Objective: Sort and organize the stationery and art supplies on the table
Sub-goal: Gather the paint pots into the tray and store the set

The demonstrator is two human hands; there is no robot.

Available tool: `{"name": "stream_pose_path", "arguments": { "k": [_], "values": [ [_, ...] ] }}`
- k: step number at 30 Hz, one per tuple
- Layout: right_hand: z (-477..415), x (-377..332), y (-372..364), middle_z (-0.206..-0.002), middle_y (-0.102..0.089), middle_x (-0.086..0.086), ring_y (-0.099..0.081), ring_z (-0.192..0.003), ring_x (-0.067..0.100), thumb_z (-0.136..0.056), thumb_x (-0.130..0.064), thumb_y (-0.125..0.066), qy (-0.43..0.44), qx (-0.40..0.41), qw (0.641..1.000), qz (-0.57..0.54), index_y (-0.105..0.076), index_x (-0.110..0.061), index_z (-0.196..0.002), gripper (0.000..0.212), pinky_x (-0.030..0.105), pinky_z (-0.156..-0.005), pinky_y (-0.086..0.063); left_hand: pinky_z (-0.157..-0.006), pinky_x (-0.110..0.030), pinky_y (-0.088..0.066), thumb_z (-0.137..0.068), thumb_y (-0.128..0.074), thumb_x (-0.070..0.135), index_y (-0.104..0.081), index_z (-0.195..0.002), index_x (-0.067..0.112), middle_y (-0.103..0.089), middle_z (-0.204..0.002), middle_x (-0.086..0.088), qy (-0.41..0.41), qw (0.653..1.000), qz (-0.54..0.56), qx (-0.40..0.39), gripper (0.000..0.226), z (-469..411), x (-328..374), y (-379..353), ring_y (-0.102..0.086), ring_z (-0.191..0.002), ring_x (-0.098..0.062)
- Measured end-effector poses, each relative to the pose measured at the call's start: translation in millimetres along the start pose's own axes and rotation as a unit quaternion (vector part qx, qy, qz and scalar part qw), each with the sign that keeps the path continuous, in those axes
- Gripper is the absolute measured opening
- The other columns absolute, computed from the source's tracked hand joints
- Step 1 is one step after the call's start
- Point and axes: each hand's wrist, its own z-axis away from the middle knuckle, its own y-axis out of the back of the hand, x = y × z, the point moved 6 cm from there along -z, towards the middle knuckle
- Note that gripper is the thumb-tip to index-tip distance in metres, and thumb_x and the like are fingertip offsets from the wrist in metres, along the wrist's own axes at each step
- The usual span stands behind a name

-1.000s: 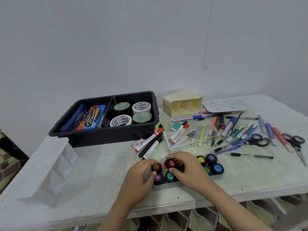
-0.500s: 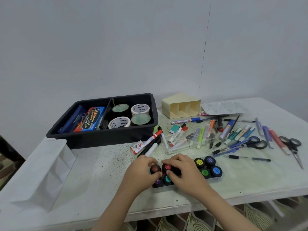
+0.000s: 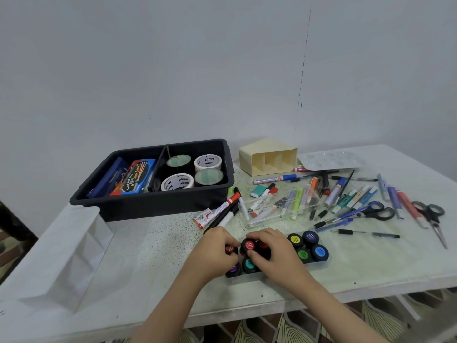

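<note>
Two hands are seen low at the near edge of the worktop (image 3: 153, 243), both busy in the clear tray (image 3: 319, 263) of paint pots. The brown pot (image 3: 230, 248) is gripped by the left hand (image 3: 215, 253), its fingers (image 3: 226, 237) curled close round it. The red pot (image 3: 248, 245) is pinched at the lid by the right hand (image 3: 277, 256), fingers narrow. Both pots are at the tray's left end, touching their neighbours.

It looks as though pots are being seated in rows. Each should be set down upright and square, lid up so the colour can be read. It is best pressed home gently so the yellow pot (image 3: 294, 239) and blue pot (image 3: 319, 251) at the right end are not jostled. The light tray may slide, so it is best steadied by one hand.

Just beyond, loose markers (image 3: 227, 209) and a pen box (image 3: 279, 206) are waiting, with scissors (image 3: 378, 212) to the right. Furthest back, tape rolls (image 3: 207, 162) are already lodged in the black bin (image 3: 153, 206), beside a cream holder (image 3: 268, 157).
</note>
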Motion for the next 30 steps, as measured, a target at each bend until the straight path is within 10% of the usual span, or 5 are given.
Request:
{"name": "stream_pose_path", "arguments": {
  "k": [5,17,24,30],
  "values": [
    [0,1,1,-0.097,-0.056,-0.020,-0.048,-0.097,0.000,-0.080,-0.028,-0.067,0.002,0.010,1.000,-0.007,-0.064,-0.026,-0.110,0.030,0.007,-0.085,-0.030,-0.071,-0.004,-0.033,-0.084,-0.067,0.021,-0.071,-0.106,0.023,-0.055,-0.094,0.016,0.004,0.995,0.060,0.080,0.023,10,-15,2,-0.050,-0.085,0.002],
    [2,-5,-2,-0.110,-0.062,-0.014,-0.045,-0.105,0.006,-0.079,-0.054,-0.033,0.034,0.010,0.997,0.074,-0.065,-0.028,-0.118,0.056,0.030,-0.097,-0.034,-0.070,-0.009,-0.035,-0.080,-0.070,0.021,-0.069,-0.104,0.026,-0.053,-0.098,0.011,0.046,0.983,0.121,0.127,0.025,20,-21,-7,-0.049,-0.087,0.000],
    [22,2,-6,-0.131,-0.059,-0.001,-0.052,-0.125,0.023,-0.097,-0.050,-0.023,0.044,-0.047,0.953,0.295,-0.048,-0.040,-0.133,0.045,0.057,-0.107,-0.006,-0.092,-0.022,-0.039,-0.086,-0.058,0.018,-0.067,-0.115,0.024,-0.051,-0.098,0.015,-0.008,0.994,0.030,0.109,0.031,19,-11,-9,-0.045,-0.101,-0.005],
    [33,20,19,-0.156,-0.021,-0.004,-0.007,-0.144,0.012,-0.087,-0.064,0.013,-0.011,-0.019,0.957,0.290,-0.015,-0.025,-0.150,0.080,0.050,-0.107,0.025,-0.106,-0.020,-0.030,-0.092,-0.055,0.026,-0.057,-0.129,0.027,-0.049,-0.129,0.016,-0.029,0.990,0.028,0.132,0.037,33,-10,-14,-0.041,-0.121,-0.001]
  ]
}}
